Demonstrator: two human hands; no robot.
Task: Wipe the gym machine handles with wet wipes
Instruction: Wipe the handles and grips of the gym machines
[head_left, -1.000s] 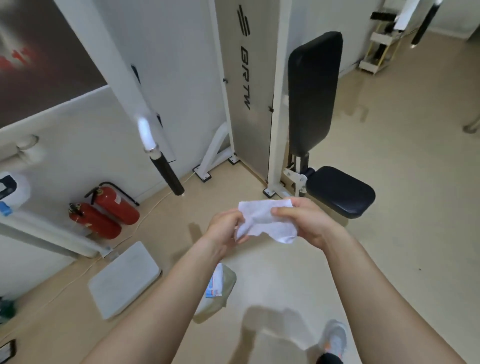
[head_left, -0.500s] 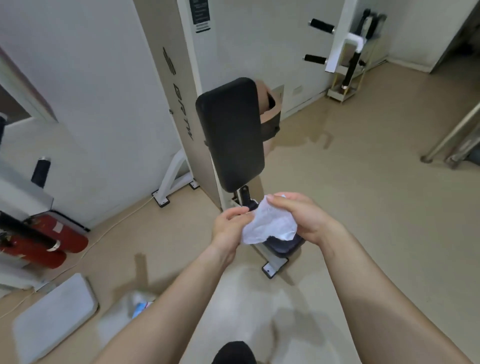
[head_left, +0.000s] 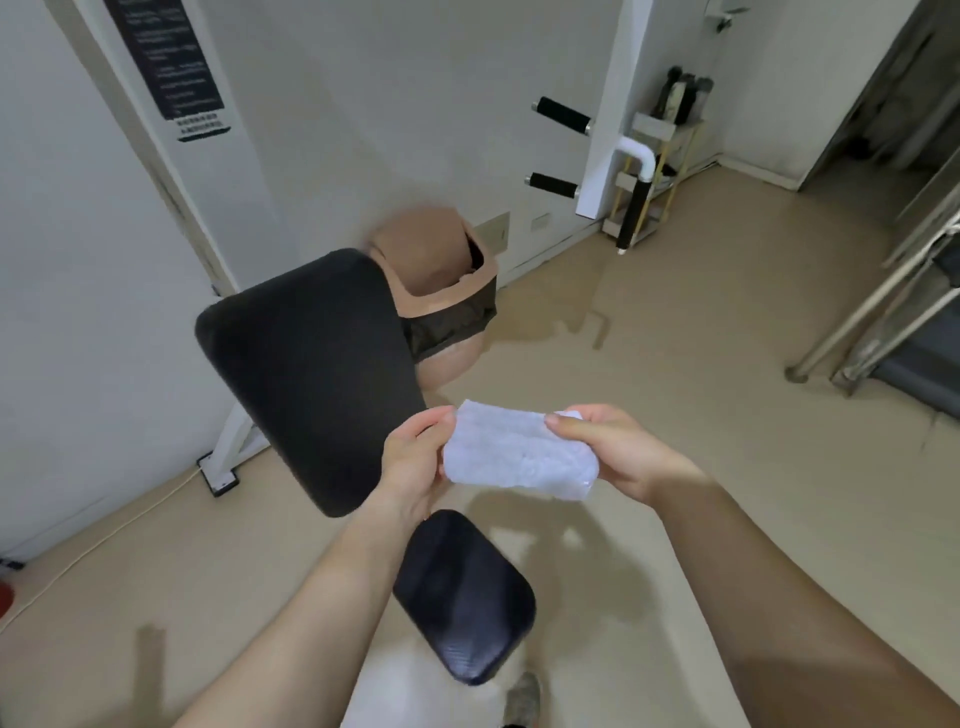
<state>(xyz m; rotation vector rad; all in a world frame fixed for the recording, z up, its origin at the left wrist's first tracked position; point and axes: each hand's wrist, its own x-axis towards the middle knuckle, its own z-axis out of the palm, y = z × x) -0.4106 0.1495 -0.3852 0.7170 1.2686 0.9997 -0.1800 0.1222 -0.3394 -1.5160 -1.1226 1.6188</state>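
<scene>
White wipe pinched in the fingers of left hand and right hand, apparently being readied; black handles far right await wrapping.

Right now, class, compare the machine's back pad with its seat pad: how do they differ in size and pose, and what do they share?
The back pad is longer and larger; the seat pad is shorter and smaller. The back pad stands up at a tilt; the seat pad lies nearly flat. Both are black cushions with rounded corners.
</scene>
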